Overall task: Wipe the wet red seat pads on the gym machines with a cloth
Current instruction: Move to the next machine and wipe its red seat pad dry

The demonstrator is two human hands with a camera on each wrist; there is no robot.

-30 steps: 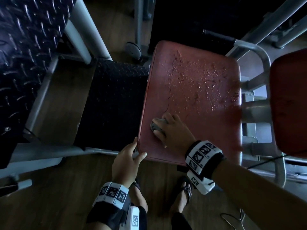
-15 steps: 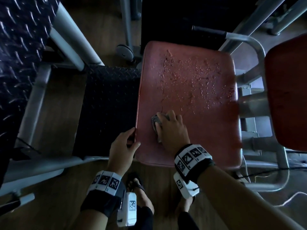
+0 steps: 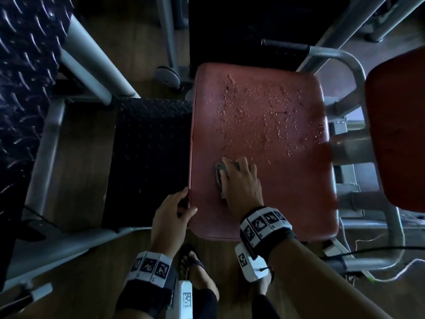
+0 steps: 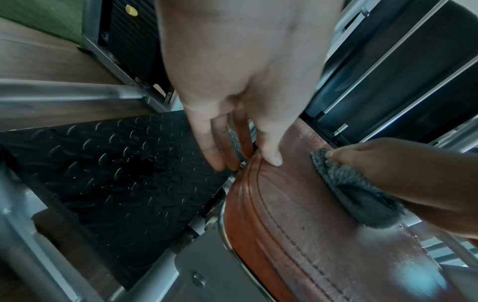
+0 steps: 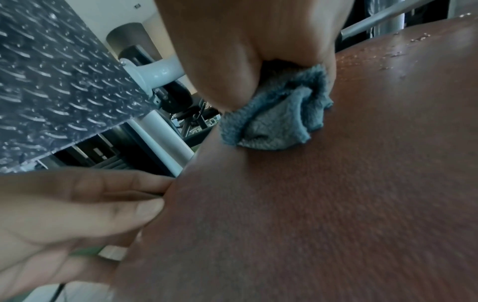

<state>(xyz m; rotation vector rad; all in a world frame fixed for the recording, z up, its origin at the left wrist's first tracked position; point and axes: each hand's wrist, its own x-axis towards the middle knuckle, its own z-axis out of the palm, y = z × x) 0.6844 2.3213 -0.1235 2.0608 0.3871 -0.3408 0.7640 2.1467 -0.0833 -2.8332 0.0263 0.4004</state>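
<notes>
A red seat pad [image 3: 276, 192] fills the middle of the head view, with water drops scattered over its far half. My right hand [image 3: 239, 180] grips a bunched grey-blue cloth [image 3: 219, 172] and presses it on the pad's near left part, just short of the drops. In the right wrist view the cloth [image 5: 274, 120] is crumpled under my fingers against the pad [image 5: 336, 204]. My left hand [image 3: 174, 210] pinches the pad's left edge near the front corner. Its thumb [image 4: 271, 151] lies on top and its fingers [image 4: 214, 147] run down the side.
A second red pad [image 3: 400, 134] stands close on the right behind a grey tube frame [image 3: 358, 72]. A black diamond-plate footplate [image 3: 149, 157] lies left of the seat. A black-gripped handle [image 3: 285, 46] is beyond it. Cables [image 3: 368, 249] trail on the wooden floor, and my sandalled foot [image 3: 195, 265] is below.
My right hand has slid the cloth a little farther up the pad, away from its front edge. The left hand has shifted from the front corner along the left edge.
</notes>
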